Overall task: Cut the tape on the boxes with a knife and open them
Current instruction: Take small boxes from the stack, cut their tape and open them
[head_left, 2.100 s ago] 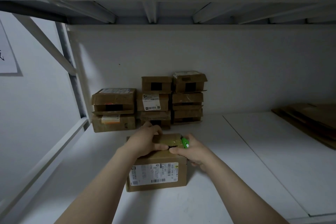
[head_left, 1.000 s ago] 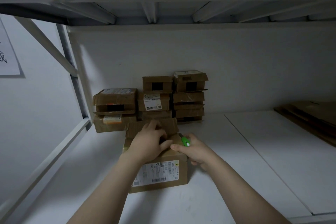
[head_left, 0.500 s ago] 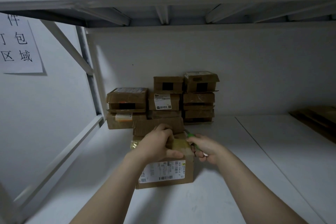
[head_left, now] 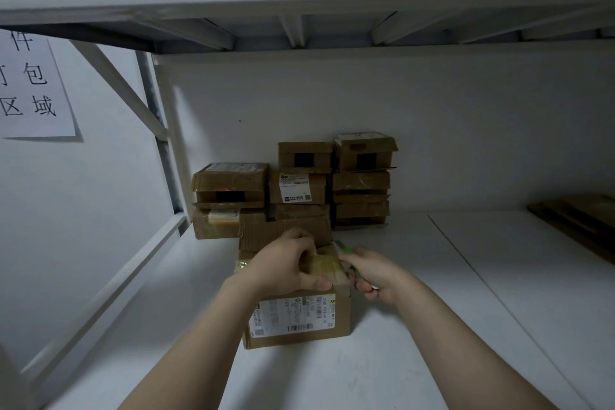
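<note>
A brown cardboard box [head_left: 339, 316] with a white shipping label on its near side stands on the white shelf [head_left: 382, 369]. Its far flap [head_left: 266, 233] is raised upright behind my hands. My left hand [head_left: 286, 265] lies over the box top and grips the near flap, thumb along the front edge next to a strip of yellowish tape [head_left: 327, 265]. My right hand [head_left: 372, 273] holds a green knife [head_left: 346, 251] at the box's right top edge; the blade is hidden.
Several cardboard boxes [head_left: 299, 183] are stacked against the back wall. Flattened cardboard [head_left: 579, 226] lies at the far right. A metal upright and diagonal brace [head_left: 156, 150] stand left, a shelf deck hangs overhead, and a paper sign [head_left: 30, 86] is on the left wall.
The box's far flap has been lifted from flat to upright. My right hand with the knife slipped from the top to the box's right edge. The view shifted right.
</note>
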